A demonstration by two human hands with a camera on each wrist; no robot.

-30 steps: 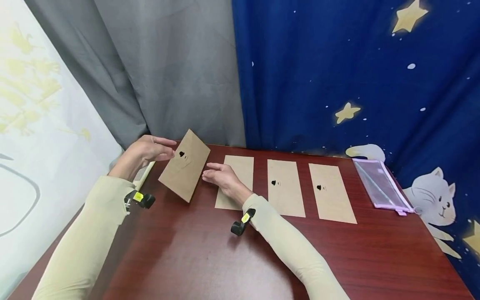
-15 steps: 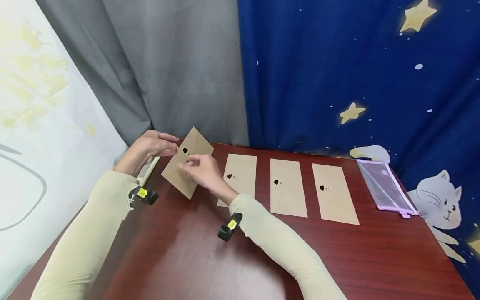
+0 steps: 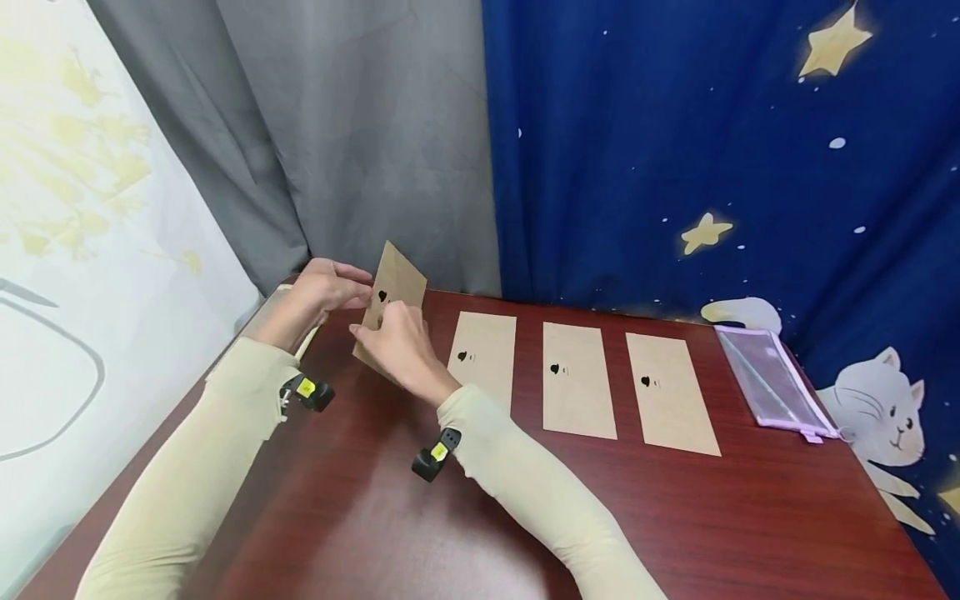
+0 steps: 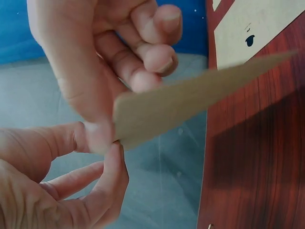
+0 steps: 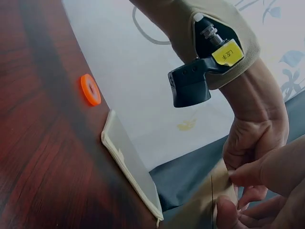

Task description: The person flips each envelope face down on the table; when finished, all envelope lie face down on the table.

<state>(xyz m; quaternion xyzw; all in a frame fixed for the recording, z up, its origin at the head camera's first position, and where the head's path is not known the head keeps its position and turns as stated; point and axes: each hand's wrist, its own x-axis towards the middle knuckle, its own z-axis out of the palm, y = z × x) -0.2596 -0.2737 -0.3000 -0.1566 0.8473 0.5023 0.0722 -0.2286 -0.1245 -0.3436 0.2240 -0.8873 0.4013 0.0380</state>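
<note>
A brown paper envelope [image 3: 405, 279] with a small black hat print stands tilted above the far left of the table. My left hand [image 3: 326, 287] pinches its left edge between thumb and fingers. Across its front lies my right hand [image 3: 397, 337], fingers bent and gripping the paper, covering its middle. In the left wrist view the envelope [image 4: 167, 105] appears nearly edge-on, with the right hand [image 4: 76, 57] above and the left hand [image 4: 71, 186] below, their tips meeting at one end. The right wrist view shows a dark line along the envelope [image 5: 202, 202] beside the right thumb.
Three similar envelopes [image 3: 483, 358] [image 3: 577, 379] [image 3: 671, 392] lie flat in a row to the right. Past them is a purple-edged mesh pouch [image 3: 776, 379]. A pale-edged pouch [image 5: 131, 162] and an orange disc [image 5: 90, 89] lie at the table's left side. Curtains hang behind.
My right hand has moved left from beside the envelope onto its front and taken hold of it. The envelope has turned more edge-on, and the left hand has shifted slightly right with it.
</note>
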